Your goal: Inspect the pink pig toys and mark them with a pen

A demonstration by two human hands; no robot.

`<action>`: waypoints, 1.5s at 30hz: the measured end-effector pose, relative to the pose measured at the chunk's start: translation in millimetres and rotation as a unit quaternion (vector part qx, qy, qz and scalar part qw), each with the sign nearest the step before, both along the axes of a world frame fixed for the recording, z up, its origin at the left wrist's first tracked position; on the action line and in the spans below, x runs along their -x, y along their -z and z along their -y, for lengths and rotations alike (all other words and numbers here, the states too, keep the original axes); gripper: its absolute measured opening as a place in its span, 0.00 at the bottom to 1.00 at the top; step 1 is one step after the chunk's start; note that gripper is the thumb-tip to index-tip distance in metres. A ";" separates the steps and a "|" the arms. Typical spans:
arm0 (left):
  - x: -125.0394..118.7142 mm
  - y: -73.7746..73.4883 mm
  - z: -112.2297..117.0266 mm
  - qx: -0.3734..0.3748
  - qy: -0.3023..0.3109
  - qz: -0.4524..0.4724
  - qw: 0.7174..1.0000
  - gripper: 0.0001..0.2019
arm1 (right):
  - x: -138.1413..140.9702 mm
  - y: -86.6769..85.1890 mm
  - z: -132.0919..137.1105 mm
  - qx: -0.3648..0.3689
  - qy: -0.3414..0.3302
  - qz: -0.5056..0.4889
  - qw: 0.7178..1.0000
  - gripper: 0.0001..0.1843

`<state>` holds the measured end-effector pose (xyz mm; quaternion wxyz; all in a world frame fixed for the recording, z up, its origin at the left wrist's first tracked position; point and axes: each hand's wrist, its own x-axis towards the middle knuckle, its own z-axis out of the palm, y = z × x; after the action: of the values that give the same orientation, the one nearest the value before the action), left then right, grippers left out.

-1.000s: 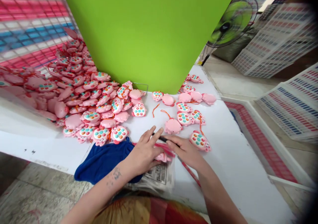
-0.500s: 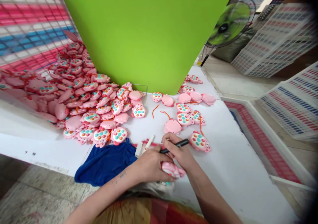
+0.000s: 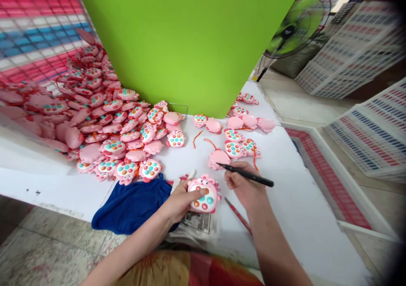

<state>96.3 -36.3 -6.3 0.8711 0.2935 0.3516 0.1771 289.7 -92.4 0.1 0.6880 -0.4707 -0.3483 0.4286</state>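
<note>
In my left hand (image 3: 179, 201) is a pink animal-shaped toy (image 3: 204, 195), its white face with coloured round buttons turned up and my thumb across it. My right hand (image 3: 245, 184) grips a black marker pen (image 3: 249, 175), whose tip points left above another pink toy (image 3: 218, 158) on the table; I cannot tell if they touch. Beneath my right wrist lies a thin red tool (image 3: 237, 215), partly covered by the forearm. A printed plastic bag (image 3: 198, 222) lies below the held toy. Left of my left hand is a blue cloth (image 3: 133, 205).
A large heap of pink toys (image 3: 104, 116) covers the left of the white table (image 3: 294, 201). More lie in small groups on the right. A tall green panel (image 3: 187, 45) stands behind. Beyond the table's right edge are a fan (image 3: 288, 32) and plastic crates (image 3: 349, 49).
The toy in my left hand has been raised and turned button side up. My right hand has moved right, away from my left, with the pen now pointing left. The red tool has come into view.
</note>
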 end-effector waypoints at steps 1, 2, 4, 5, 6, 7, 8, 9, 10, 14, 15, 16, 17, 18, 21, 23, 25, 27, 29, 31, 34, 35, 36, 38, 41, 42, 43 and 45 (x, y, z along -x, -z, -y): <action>-1.8 0.0 0.3 -0.003 -0.010 0.008 1.000 0.26 | 11.9 3.6 2.8 0.002 -0.002 0.009 1.000 0.13; -2.8 -0.7 0.5 -0.008 -0.020 0.016 1.000 0.26 | 22.8 6.7 5.6 0.001 0.004 0.020 1.000 0.11; -3.0 -3.5 0.9 -0.015 -0.040 0.022 0.999 0.27 | 39.7 10.4 10.6 -0.006 0.030 0.049 0.998 0.07; -2.6 -5.0 1.3 -0.017 -0.051 0.021 0.998 0.28 | 45.2 10.7 12.6 -0.011 0.045 0.070 0.996 0.06; -2.1 -6.4 1.8 -0.018 -0.059 0.019 0.998 0.28 | 49.0 10.1 14.4 -0.017 0.061 0.097 0.993 0.05; -1.7 -7.6 2.4 -0.021 -0.064 0.017 0.998 0.29 | 51.6 8.8 15.8 -0.021 0.078 0.129 0.988 0.04; -1.5 -8.5 3.2 -0.025 -0.067 0.015 0.997 0.29 | 53.2 7.0 16.9 -0.022 0.094 0.166 0.981 0.03; -1.6 -9.2 4.0 -0.029 -0.068 0.013 0.997 0.29 | 54.4 5.0 17.8 -0.020 0.110 0.204 0.973 0.03; -1.9 -9.7 4.8 -0.035 -0.068 0.012 0.997 0.29 | 55.4 2.9 18.4 -0.018 0.125 0.239 0.963 0.02; -3.5 -10.8 6.7 -0.050 -0.065 0.005 0.997 0.29 | 60.0 -2.6 19.1 -0.019 0.165 0.311 0.936 0.01; -3.6 -11.1 6.8 -0.051 -0.065 0.005 0.997 0.29 | 61.1 -3.1 19.0 -0.023 0.172 0.317 0.932 0.01; -3.5 -11.5 6.9 -0.052 -0.065 0.005 0.997 0.29 | 62.1 -3.3 18.9 -0.026 0.177 0.323 0.929 0.01; -3.3 -11.9 7.0 -0.053 -0.065 0.005 0.996 0.29 | 62.8 -3.3 18.8 -0.028 0.181 0.328 0.927 0.01; -3.0 -12.4 7.0 -0.054 -0.065 0.006 0.996 0.29 | 63.3 -3.2 18.7 -0.029 0.184 0.331 0.925 0.01; -2.1 -13.9 7.2 -0.059 -0.064 0.005 0.996 0.30 | 63.6 -2.5 18.9 -0.025 0.179 0.339 0.923 0.01; -1.8 -14.6 7.4 -0.060 -0.064 0.001 0.996 0.30 | 63.4 -2.0 19.2 -0.021 0.177 0.343 0.922 0.01; -1.7 -14.9 7.7 -0.060 -0.064 -0.001 0.996 0.30 | 63.4 -1.3 19.4 -0.020 0.177 0.345 0.922 0.02; -1.8 -14.9 8.0 -0.061 -0.063 0.001 0.996 0.30 | 63.7 -0.9 19.3 -0.015 0.179 0.343 0.922 0.02; -1.7 -15.0 8.4 -0.064 -0.066 0.000 0.996 0.30 | 63.9 -0.8 19.0 -0.016 0.181 0.352 0.918 0.01; -1.7 -15.5 8.8 -0.067 -0.067 -0.003 0.996 0.30 | 63.6 -1.1 18.6 -0.018 0.185 0.371 0.910 0.02; -1.7 -17.0 9.2 -0.068 -0.063 -0.003 0.996 0.29 | 62.7 -1.9 18.5 -0.026 0.180 0.391 0.902 0.02; -1.8 -17.6 9.2 -0.068 -0.063 -0.002 0.996 0.28 | 62.4 -2.2 18.5 -0.026 0.178 0.393 0.902 0.01; -2.0 -18.0 9.2 -0.069 -0.063 -0.001 0.996 0.28 | 62.2 -2.5 18.6 -0.026 0.177 0.394 0.902 0.01; -2.4 -18.5 9.1 -0.071 -0.063 0.000 0.996 0.28 | 62.1 -3.0 18.6 -0.024 0.180 0.394 0.901 0.01; -2.6 -18.1 8.8 -0.072 -0.065 0.001 0.995 0.29 | 62.3 -3.3 18.4 -0.025 0.184 0.398 0.899 0.01; -2.5 -17.8 8.7 -0.072 -0.065 0.002 0.995 0.29 | 62.4 -3.4 18.2 -0.025 0.183 0.400 0.898 0.01; -2.4 -17.4 8.5 -0.071 -0.063 0.003 0.995 0.29 | 62.4 -3.3 18.0 -0.025 0.183 0.402 0.897 0.01; -2.2 -16.6 8.3 -0.069 -0.061 0.003 0.996 0.29 | 62.5 -3.1 17.6 -0.024 0.182 0.402 0.897 0.01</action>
<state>98.5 -44.6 10.2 0.8374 0.3306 0.3529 0.2549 227.2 -109.9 3.2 0.5669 -0.6411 -0.5136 0.0618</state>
